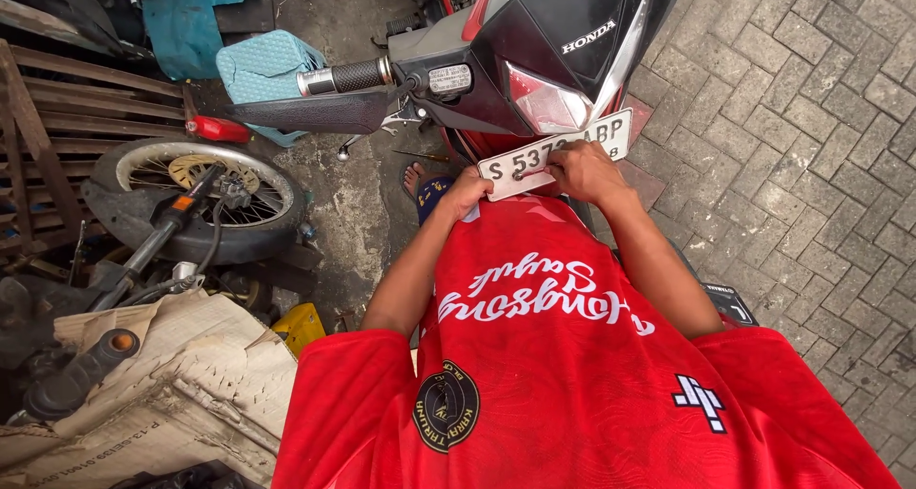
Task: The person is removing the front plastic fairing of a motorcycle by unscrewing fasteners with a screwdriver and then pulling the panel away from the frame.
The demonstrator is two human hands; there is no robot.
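Note:
A white number plate with dark characters hangs at the front of a red and black motorcycle, just below its headlight. My left hand grips the plate's lower left corner. My right hand rests on the plate's middle, fingers curled over it and hiding part of its face. Both arms reach forward over my red shirt. Whether the right hand holds a small tool or fastener cannot be seen.
The motorcycle's left handlebar grip and black hand guard jut to the left. A detached wheel with fork lies on the ground at left, beside a wooden pallet and torn cardboard. Grey paving bricks lie to the right.

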